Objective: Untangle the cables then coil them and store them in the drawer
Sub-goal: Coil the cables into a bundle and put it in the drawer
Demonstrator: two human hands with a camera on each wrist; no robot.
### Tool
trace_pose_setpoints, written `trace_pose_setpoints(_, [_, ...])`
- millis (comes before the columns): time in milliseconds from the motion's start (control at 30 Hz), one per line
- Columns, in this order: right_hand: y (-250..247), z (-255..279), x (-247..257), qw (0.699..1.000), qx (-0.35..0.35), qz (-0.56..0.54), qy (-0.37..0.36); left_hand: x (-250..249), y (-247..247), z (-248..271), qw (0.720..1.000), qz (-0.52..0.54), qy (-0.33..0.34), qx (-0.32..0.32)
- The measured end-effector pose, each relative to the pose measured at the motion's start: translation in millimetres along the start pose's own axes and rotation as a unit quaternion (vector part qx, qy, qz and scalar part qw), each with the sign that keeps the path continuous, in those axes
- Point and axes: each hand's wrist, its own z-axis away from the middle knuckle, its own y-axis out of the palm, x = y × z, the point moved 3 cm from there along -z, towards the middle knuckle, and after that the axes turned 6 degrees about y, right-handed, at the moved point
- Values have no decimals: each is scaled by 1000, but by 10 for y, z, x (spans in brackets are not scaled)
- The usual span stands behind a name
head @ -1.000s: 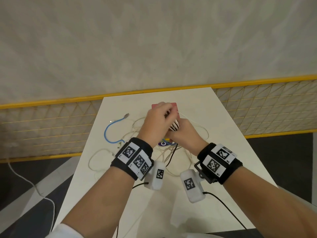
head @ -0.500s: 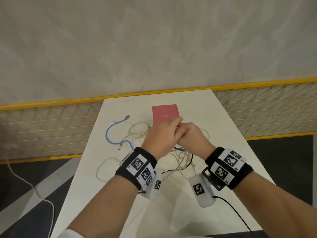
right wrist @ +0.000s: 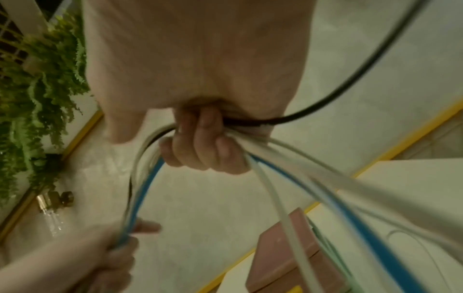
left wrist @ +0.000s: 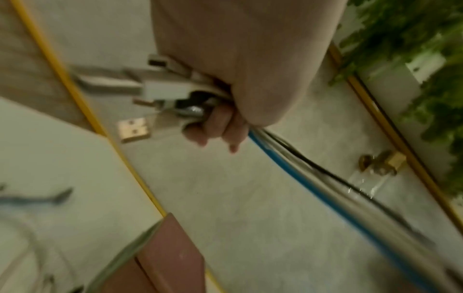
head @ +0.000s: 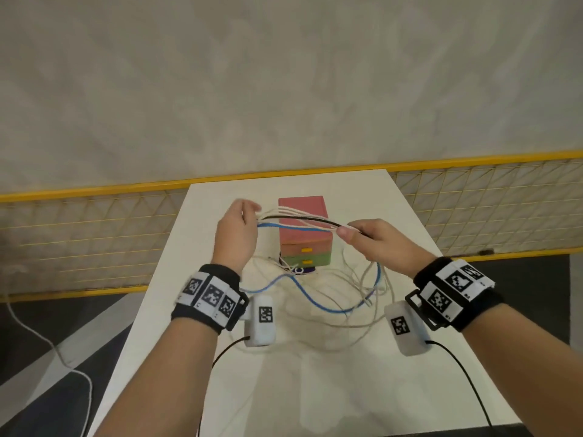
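Note:
A bundle of cables (head: 299, 220), white, black and blue, stretches in the air between my two hands above the white table (head: 362, 389). My left hand (head: 236, 231) grips the plug ends (left wrist: 160, 87), fingers curled round them. My right hand (head: 366, 239) grips the bundle (right wrist: 253, 142) further along. From it the cables hang down in loose loops (head: 334, 298) onto the table. Behind the bundle stands a small drawer box (head: 304, 231), pink on top with pink and green drawers with yellow handles, both closed.
A yellow-framed wire fence (head: 94, 234) runs behind the table, with a plain wall above. A thin white cord (head: 47, 339) lies on the dark floor at the left. Green plants (right wrist: 32, 89) hang at one side. A small purple-and-white object (head: 299, 270) sits at the box's base.
My hands were together over the tangle; they have drawn apart and lifted, stretching the cable bundle between them. The view has moved closer, and the drawer box's front now shows.

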Motion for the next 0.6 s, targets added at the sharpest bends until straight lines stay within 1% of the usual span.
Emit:
trace_pose_setpoints(33, [14, -5, 41, 1000, -4, 1, -7, 51, 34, 30, 999, -31, -16, 17])
trace_pose_setpoints(67, [33, -20, 83, 1000, -12, 12, -15, 48, 51, 69, 999, -51, -14, 11])
trace_pose_setpoints(100, [67, -52, 111, 999, -18, 37, -22, -33, 53, 124, 999, -50, 17, -12])
trace_pose_setpoints(133, [112, -86, 140, 997, -14, 63, -30, -172, 73, 181, 996, -30, 74, -40])
trace_pose_setpoints(167, [175, -117, 175, 995, -3, 88, -38, -333, 118, 236, 990, -4, 133, -49])
trace_pose_setpoints(200, [245, -145, 199, 993, 10, 111, -48, -497, 194, 301, 984, 21, 177, -27])
trace_pose_setpoints(233, [301, -160, 230, 990, 20, 126, -63, -623, 296, 369, 981, 34, 189, 22])
trace_pose_setpoints(267, [332, -168, 251, 988, 24, 133, -79, -701, 388, 427, 982, 37, 166, 83])
trace_pose_setpoints(300, [340, -161, 282, 986, 22, 137, -94, -717, 457, 456, 982, 38, 127, 135])
trace_pose_setpoints(333, [332, -163, 277, 985, 16, 139, -99, -690, 491, 465, 981, 47, 92, 164])
trace_pose_setpoints(367, [319, -156, 268, 985, 9, 138, -99, -642, 509, 461, 979, 61, 75, 179])
trace_pose_setpoints(433, [296, -164, 219, 987, 2, 127, -96, -600, 520, 451, 974, 73, 83, 199])
trace_pose_setpoints(467, [291, -164, 211, 988, 4, 118, -100, -594, 517, 428, 973, 68, 94, 198])
trace_pose_setpoints(500, [278, -170, 195, 989, 7, 104, -102, -603, 496, 401, 975, 69, 104, 184])
trace_pose_setpoints(533, [240, -176, 164, 991, 6, 84, -102, -579, 455, 339, 980, 76, 105, 151])
trace_pose_setpoints(600, [116, -138, 74, 994, -4, 69, -84, -471, 287, 180, 988, 123, 79, 45])
